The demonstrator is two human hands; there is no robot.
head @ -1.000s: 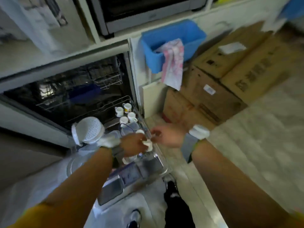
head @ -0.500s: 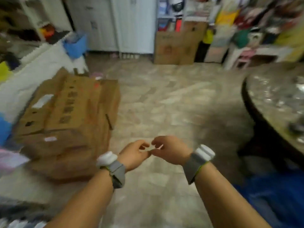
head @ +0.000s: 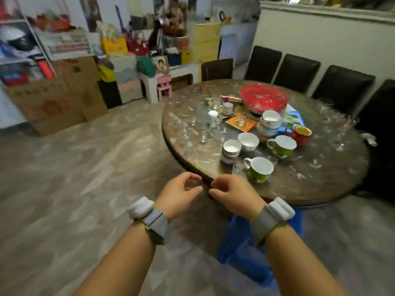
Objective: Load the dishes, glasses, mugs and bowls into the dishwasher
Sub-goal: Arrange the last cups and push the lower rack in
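Hands are hanging low in the head view, close together in front of the near edge of a round worktop [head: 320,184]. The left hand [head: 178,196] is holding nothing, its fingers loosely curled with the thumb near the fingertips. The right hand [head: 232,194] is likewise holding nothing, its fingers loosely bent toward the left hand, the two nearly touching. Both wrists are wearing grey bands with white pads.

Dishes are waiting on the worktop, well apart from the hands. A green mug [head: 259,169] is standing nearest the edge, upright, handle pointing left. Just behind it to the left a stack of small bowls [head: 231,151] is sitting, and a white bowl [head: 248,141] is standing just beside that. A second green mug [head: 282,145] is sitting farther back on the right, with a red mug [head: 300,134] just behind it. A stack of white bowls [head: 270,122] is rising near the middle, in front of a red cover [head: 264,99]. Small clear glasses [head: 188,133] are standing scattered over the left part of the worktop, blurred.

Dark chairs [head: 297,70] are lining the far side. A blue plastic stool [head: 241,248] is standing on the floor under the right wrist. Cardboard boxes [head: 53,101] are leaning against the far wall at left.
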